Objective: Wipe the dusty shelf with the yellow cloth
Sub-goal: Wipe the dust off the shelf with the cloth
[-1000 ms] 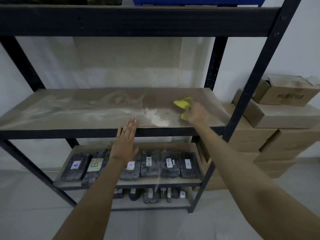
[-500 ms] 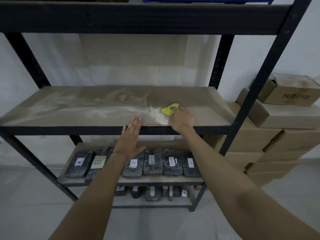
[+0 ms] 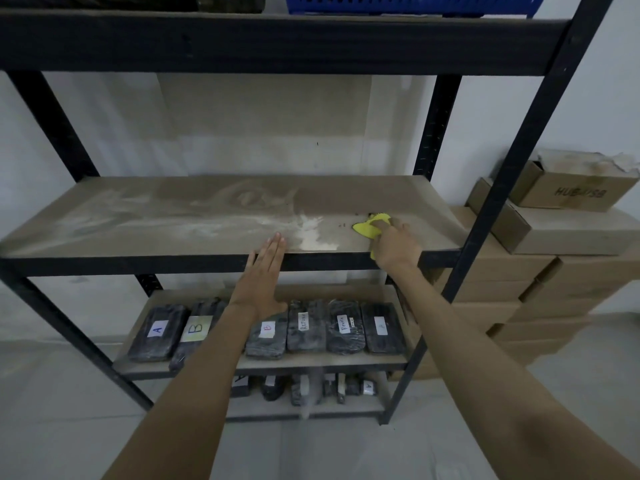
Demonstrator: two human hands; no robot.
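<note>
Head camera view, looking down at 2 bare arms reaching to a black metal rack. The right hand (image 3: 394, 242) presses a crumpled yellow cloth (image 3: 367, 228) onto the dusty shelf (image 3: 173, 216) near its right end, fingers curled over the cloth. The left hand (image 3: 265, 271) lies flat with straight fingers, its fingertips at the shelf's front edge beside a pale dust pile (image 3: 311, 233). Labelled black packets (image 3: 308, 327) line the shelf below. Cardboard boxes (image 3: 554, 237) stack to the right.

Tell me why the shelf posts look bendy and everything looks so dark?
Head view: the wide-angle lens leans the black metal shelf posts outward; dim lighting dulls everything except the bright yellow cloth under the right hand; pale dust on the brown wooden shelf board shows clearly.
</note>
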